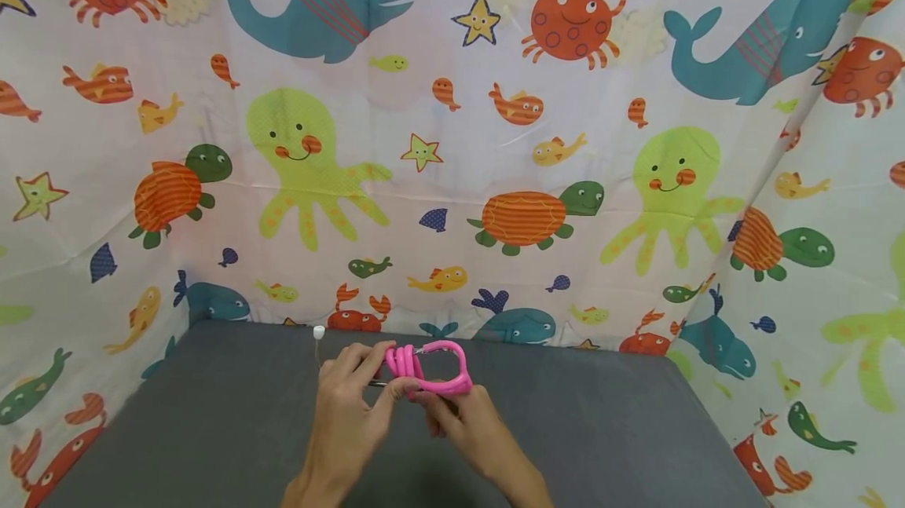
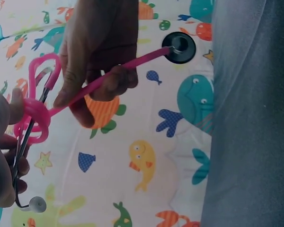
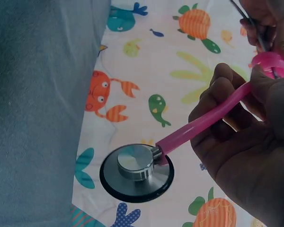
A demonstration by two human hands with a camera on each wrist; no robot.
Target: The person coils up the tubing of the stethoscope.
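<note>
A stethoscope with pink tubing (image 1: 463, 370) is held up over the grey table between both hands. My left hand (image 1: 348, 407) grips its wound-up part, where the tubing wraps in several turns around the metal ear tubes (image 2: 24, 147). A pale eartip (image 1: 319, 332) sticks up beyond that hand. Lower down, my right hand (image 1: 472, 428) holds the single length of tubing between thumb and fingers. From there the tube runs out to the round metal chest piece (image 3: 136, 163) with a black rim, which hangs free past the fingers. In the head view the chest piece is hidden.
A dark grey table surface (image 1: 212, 422) lies below the hands. Behind it and on both sides hangs a white curtain (image 1: 424, 202) printed with sea animals, its lower edge meeting the table.
</note>
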